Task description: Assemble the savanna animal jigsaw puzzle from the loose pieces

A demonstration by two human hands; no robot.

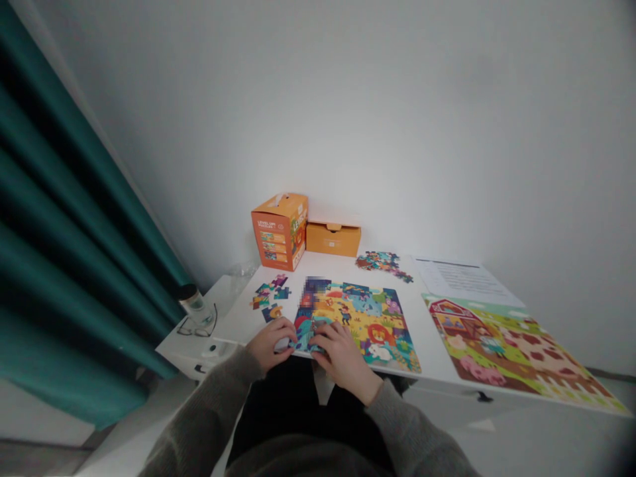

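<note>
A colourful jigsaw puzzle (358, 318) with animals, a lion among them, lies largely joined at the table's front edge. At its near left corner, my left hand (272, 341) has thumb and fingers curled together against the edge pieces. My right hand (342, 354) reaches over the near edge a little further right, fingers bent on top of the blue-green pieces and thumb at the rim. Both hands hide part of that corner, so the exact pieces under the fingertips are unclear. Several loose puzzle pieces (271, 291) are scattered left of the puzzle.
An orange puzzle box (281, 232) and a lower orange box (332, 239) stand against the wall. More pieces (380, 260) are heaped behind. A farm picture (507, 348) and printed sheet (462, 278) lie right. Glasses (199, 329) and a lidded cup (195, 306) are left, near green curtains (74, 265).
</note>
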